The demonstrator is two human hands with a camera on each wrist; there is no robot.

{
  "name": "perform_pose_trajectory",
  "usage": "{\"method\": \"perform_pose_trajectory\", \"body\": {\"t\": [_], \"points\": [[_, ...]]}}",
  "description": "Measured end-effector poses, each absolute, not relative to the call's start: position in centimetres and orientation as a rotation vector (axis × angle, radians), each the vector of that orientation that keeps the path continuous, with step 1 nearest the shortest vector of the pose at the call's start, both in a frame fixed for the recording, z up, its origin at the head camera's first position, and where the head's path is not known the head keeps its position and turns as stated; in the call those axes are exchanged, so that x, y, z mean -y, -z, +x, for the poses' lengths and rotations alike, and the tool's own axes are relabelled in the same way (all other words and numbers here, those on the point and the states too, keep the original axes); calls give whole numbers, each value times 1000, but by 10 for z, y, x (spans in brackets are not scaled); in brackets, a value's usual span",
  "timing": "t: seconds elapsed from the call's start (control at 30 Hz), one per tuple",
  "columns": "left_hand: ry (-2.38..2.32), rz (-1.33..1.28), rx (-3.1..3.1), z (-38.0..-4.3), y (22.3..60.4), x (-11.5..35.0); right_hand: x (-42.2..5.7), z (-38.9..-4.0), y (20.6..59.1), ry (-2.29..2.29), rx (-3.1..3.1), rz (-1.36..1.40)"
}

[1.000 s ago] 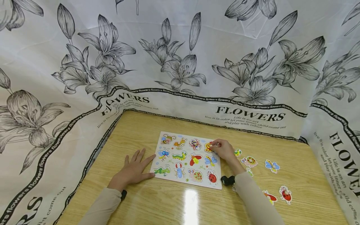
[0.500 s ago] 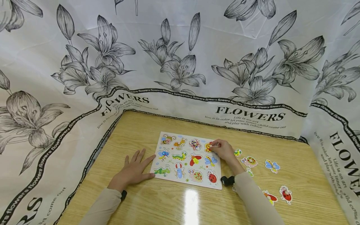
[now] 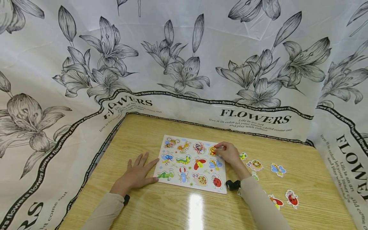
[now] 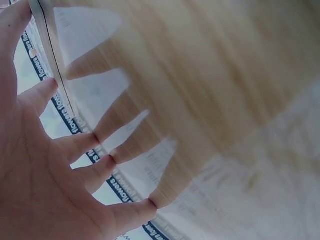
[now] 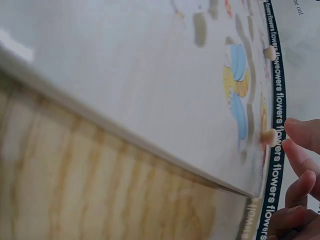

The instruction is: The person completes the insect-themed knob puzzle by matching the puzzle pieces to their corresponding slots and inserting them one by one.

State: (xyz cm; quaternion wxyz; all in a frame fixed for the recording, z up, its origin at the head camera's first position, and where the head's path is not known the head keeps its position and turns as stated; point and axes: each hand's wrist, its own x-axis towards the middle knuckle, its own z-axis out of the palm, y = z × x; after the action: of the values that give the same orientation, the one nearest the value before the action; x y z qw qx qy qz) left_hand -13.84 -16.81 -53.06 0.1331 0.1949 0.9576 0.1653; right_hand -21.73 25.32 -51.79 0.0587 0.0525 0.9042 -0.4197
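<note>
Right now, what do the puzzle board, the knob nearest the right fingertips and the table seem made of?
Puzzle board: probably painted wood or fibreboard, glossy; its white face carries a bright sheen.
Knob: likely bare wood, matte; pale tan.
Table: wood or laminate, glossy; grain and bright glare show.

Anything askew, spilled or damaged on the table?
Nothing stands out: no spill or damage shows. The puzzle board lies flat, with loose pieces scattered to its right; the right sleeve partly hides one.
</note>
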Motion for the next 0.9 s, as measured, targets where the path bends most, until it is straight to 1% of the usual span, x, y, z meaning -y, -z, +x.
{"method": "perform_pose_trajectory", "body": {"t": [0.2,0.5,0.9], "points": [[-464,563,-2779,-139,532,168,-255,-209,509,1337,-2730,177],[-470,570,-2780,-139,533,168,-273,-190,494,1331,-2827,114],[-478,578,-2785,-138,530,168,-290,-149,474,1354,-2911,62]]}}
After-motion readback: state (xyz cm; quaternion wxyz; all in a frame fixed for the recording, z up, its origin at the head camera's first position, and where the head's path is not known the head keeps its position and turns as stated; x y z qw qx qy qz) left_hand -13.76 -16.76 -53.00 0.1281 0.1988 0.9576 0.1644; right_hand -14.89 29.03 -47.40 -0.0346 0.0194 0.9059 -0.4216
